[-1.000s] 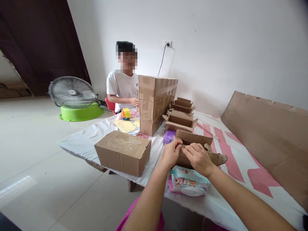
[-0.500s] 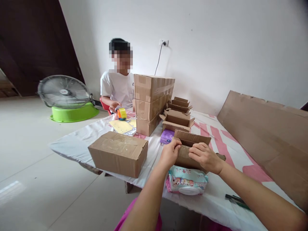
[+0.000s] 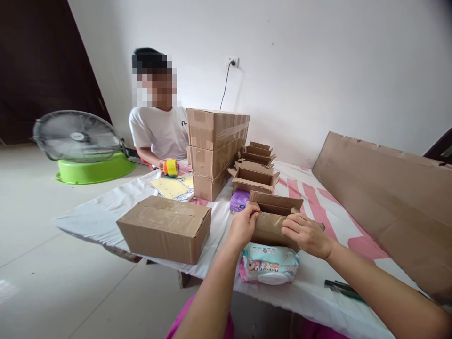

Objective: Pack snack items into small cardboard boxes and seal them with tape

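Note:
An open cardboard box (image 3: 270, 227) stands in front of me with its far flap raised. My left hand (image 3: 243, 225) pinches the left end of its near flap. Closed on the same flap towards the right is my right hand (image 3: 306, 231). The inside of the box is mostly hidden. Right in front of the box lies a pack of wet wipes (image 3: 270, 263) with a white lid. A purple packet (image 3: 240, 200) touches or nearly touches the box's far left corner.
Taped boxes (image 3: 203, 162) are stacked behind, beside a row of open boxes (image 3: 256, 178). A closed box (image 3: 164, 230) lies left. Opposite, a person (image 3: 158, 132) holds a yellow tape roll (image 3: 171, 167). A cardboard sheet (image 3: 381, 202) leans right, and a dark slim tool (image 3: 342, 288) lies near my right forearm.
My view has turned slightly right, so things sit further left. Both hands keep their hold on the flap. The person opposite has leaned and brought a hand onto the tape roll.

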A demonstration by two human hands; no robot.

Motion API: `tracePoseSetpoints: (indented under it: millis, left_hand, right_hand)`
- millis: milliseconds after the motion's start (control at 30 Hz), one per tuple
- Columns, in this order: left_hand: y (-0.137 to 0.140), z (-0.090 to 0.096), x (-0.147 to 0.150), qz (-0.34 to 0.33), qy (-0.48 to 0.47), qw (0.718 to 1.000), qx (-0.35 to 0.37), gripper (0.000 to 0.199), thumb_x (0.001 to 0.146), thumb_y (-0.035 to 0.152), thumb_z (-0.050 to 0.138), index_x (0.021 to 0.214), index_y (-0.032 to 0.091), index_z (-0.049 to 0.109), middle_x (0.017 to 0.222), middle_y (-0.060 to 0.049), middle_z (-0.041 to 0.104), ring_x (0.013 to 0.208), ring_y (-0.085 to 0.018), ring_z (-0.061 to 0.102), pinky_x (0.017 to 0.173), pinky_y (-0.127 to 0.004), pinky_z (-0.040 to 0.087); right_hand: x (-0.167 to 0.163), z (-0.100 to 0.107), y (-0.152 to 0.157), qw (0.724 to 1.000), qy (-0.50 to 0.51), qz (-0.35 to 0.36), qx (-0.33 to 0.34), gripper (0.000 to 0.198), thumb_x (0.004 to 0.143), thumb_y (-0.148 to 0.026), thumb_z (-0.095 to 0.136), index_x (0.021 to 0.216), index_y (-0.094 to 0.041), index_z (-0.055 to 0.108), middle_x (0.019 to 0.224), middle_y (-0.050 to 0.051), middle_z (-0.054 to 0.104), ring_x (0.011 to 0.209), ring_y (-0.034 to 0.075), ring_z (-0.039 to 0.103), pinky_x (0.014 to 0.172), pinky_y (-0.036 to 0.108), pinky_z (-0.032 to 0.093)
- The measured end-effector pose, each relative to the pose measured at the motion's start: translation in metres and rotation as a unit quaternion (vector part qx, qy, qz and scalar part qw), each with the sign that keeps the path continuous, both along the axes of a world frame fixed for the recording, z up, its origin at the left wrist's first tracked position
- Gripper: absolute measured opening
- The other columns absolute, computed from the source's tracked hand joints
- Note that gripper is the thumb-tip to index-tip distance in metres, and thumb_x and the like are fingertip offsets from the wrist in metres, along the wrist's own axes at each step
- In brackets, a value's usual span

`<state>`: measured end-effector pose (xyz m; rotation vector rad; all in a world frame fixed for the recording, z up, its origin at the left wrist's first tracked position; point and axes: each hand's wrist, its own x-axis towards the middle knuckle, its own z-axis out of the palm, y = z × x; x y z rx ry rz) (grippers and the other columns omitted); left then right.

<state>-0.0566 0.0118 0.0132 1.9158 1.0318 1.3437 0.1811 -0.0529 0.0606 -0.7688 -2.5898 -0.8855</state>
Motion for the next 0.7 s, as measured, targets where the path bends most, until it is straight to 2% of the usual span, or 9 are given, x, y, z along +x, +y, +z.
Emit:
tracePoseSetpoints:
  millis: [167, 267, 367, 467, 600, 700]
  left_hand:
    - [0.004, 0.000, -0.007, 0.011, -0.017, 1.000, -0.006, 0.017, 0.086, 0.015, 0.049, 0.093, 0.022, 0.062, 0.096, 0.000, 0.070, 0.089, -0.016, 0.064, 0.084, -0.028, 0.049]
    - [0.003, -0.003, -0.002, 0.007, -0.015, 1.000, 0.000, 0.016, 0.085, 0.016, 0.049, 0.094, 0.022, 0.061, 0.095, 0.000, 0.070, 0.090, -0.016, 0.064, 0.084, -0.029, 0.049]
    - [0.002, -0.005, 0.005, 0.007, -0.016, 1.000, 0.001, 0.016, 0.086, 0.016, 0.049, 0.094, 0.023, 0.061, 0.096, 0.000, 0.070, 0.090, -0.016, 0.064, 0.085, -0.029, 0.048]
    - [0.001, -0.005, 0.009, 0.008, -0.011, 1.000, -0.004, 0.016, 0.087, 0.018, 0.048, 0.095, 0.023, 0.061, 0.097, 0.000, 0.070, 0.091, -0.016, 0.064, 0.086, -0.030, 0.048]
    - [0.001, -0.004, 0.007, 0.010, -0.012, 1.000, -0.004, 0.015, 0.087, 0.019, 0.048, 0.095, 0.023, 0.061, 0.098, -0.001, 0.070, 0.093, -0.017, 0.065, 0.086, -0.030, 0.048]
    - [0.003, -0.003, 0.003, 0.018, -0.019, 1.000, -0.009, 0.015, 0.087, 0.019, 0.047, 0.094, 0.022, 0.061, 0.094, -0.001, 0.070, 0.090, -0.017, 0.065, 0.085, -0.030, 0.048]
  right_hand:
    - [0.045, -0.003, -0.017, 0.995, 0.036, -0.093, 0.016, 0.030, 0.090, -0.003, 0.041, 0.095, -0.021, 0.064, 0.095, 0.005, 0.067, 0.101, 0.021, 0.056, 0.085, 0.037, 0.044]
    - [0.058, -0.005, -0.031, 0.990, 0.084, -0.109, 0.011, 0.024, 0.089, -0.004, 0.046, 0.095, -0.020, 0.062, 0.095, 0.006, 0.065, 0.095, 0.021, 0.056, 0.083, 0.038, 0.046]
    - [0.050, -0.008, -0.041, 0.980, 0.172, -0.101, -0.013, 0.012, 0.088, -0.010, 0.053, 0.093, -0.019, 0.059, 0.092, 0.007, 0.061, 0.088, 0.021, 0.055, 0.082, 0.040, 0.049]
    - [0.031, -0.011, -0.047, 0.968, 0.234, -0.080, -0.050, 0.011, 0.088, -0.010, 0.054, 0.091, -0.020, 0.055, 0.088, 0.005, 0.057, 0.083, 0.019, 0.055, 0.081, 0.039, 0.050]
    - [0.009, -0.019, -0.052, 0.955, 0.277, -0.065, -0.085, 0.012, 0.088, -0.012, 0.053, 0.083, -0.022, 0.049, 0.079, 0.002, 0.053, 0.071, 0.015, 0.053, 0.064, 0.030, 0.048]
    - [0.001, -0.025, -0.056, 0.944, 0.301, -0.092, -0.099, 0.010, 0.089, -0.018, 0.056, 0.095, -0.021, 0.049, 0.069, -0.003, 0.048, 0.060, 0.013, 0.049, 0.056, 0.027, 0.045]
